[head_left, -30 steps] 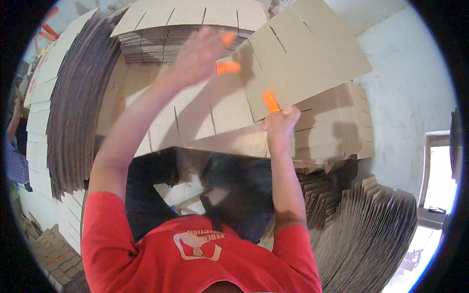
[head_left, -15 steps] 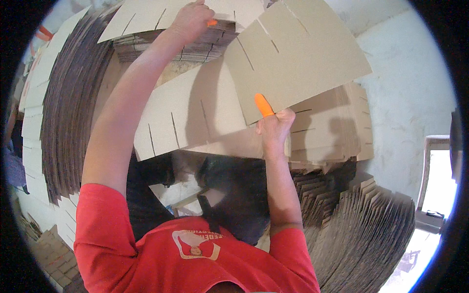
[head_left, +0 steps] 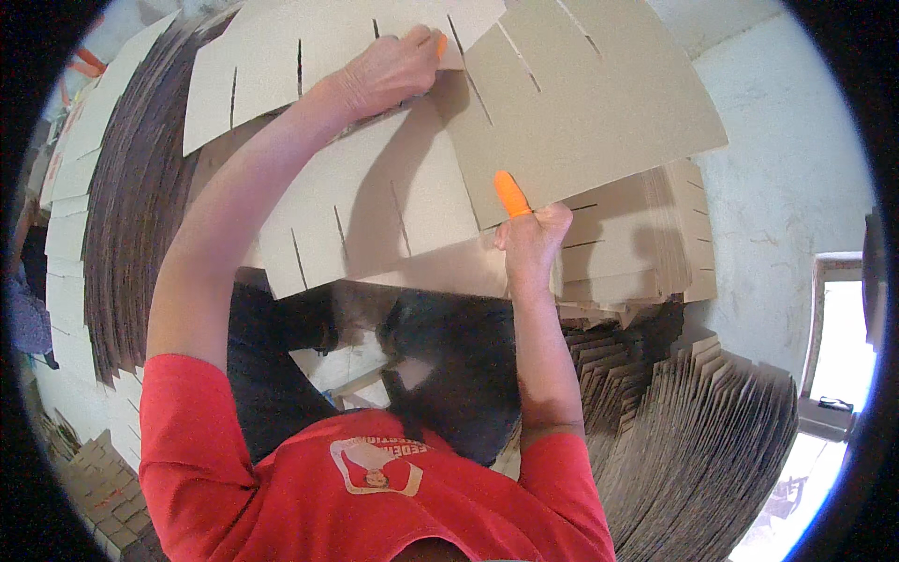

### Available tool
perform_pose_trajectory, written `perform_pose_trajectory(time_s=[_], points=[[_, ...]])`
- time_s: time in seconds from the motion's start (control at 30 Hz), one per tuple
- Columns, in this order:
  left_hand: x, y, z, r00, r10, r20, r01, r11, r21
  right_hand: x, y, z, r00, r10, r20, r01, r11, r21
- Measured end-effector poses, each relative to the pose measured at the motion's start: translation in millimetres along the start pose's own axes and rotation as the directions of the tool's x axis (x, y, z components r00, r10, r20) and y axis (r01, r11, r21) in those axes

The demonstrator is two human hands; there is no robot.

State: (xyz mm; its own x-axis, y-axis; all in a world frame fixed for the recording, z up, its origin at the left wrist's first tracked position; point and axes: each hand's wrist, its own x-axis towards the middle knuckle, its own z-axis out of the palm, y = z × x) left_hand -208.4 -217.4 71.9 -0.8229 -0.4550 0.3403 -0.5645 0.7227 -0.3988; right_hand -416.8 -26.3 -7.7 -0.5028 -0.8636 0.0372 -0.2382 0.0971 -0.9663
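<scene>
My right hand (head_left: 534,245), an orange finger cover on one digit, grips the near corner of a tan slotted cardboard sheet (head_left: 599,103). That sheet is held tilted up at the right. Farther off, my left hand (head_left: 403,70) is closed at the near right edge of another pale slotted cardboard sheet (head_left: 272,70); an orange cover shows on one of its fingertips. A third slotted cardboard sheet (head_left: 328,225) lies between my arms, its left end pointing toward me. Fingertips of both hands are partly hidden.
A tall stack of cardboard sheets (head_left: 140,197) curves along the left side. Beside my right hand stands a pile of slotted sheets (head_left: 646,244). Below it, many sheets stand on edge in a fanned stack (head_left: 693,440). A pale wall (head_left: 777,187) rises at the right.
My left hand has come nearer and to the right, bringing the far pale sheet with it over the stack edge. My right hand and its sheet have shifted only slightly.
</scene>
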Motion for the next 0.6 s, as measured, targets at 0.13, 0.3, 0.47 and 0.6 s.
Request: perform_pose_trajectory(time_s=[0.13, 0.3, 0.47, 0.6], points=[[-15, 23, -7, 0.996, 0.083, -0.039, -0.084, 0.996, -0.012, 7, -2, 10, 0.999, -0.035, -0.021, 0.036, 0.998, 0.041], [-29, 59, -47, 0.982, 0.19, -0.004, -0.19, 0.982, -0.016, -1, -51, 1, 0.996, -0.079, 0.045, 0.082, 0.993, -0.082], [-46, 74, -53, 0.951, 0.214, 0.225, -0.205, 0.977, -0.063, -3, -81, -18, 0.977, -0.213, 0.018, 0.214, 0.972, -0.094], [-63, 120, -74, 0.98, 0.189, 0.058, -0.167, 0.946, -0.277, 12, -46, -7, 0.958, -0.284, -0.023, 0.281, 0.956, -0.087]])
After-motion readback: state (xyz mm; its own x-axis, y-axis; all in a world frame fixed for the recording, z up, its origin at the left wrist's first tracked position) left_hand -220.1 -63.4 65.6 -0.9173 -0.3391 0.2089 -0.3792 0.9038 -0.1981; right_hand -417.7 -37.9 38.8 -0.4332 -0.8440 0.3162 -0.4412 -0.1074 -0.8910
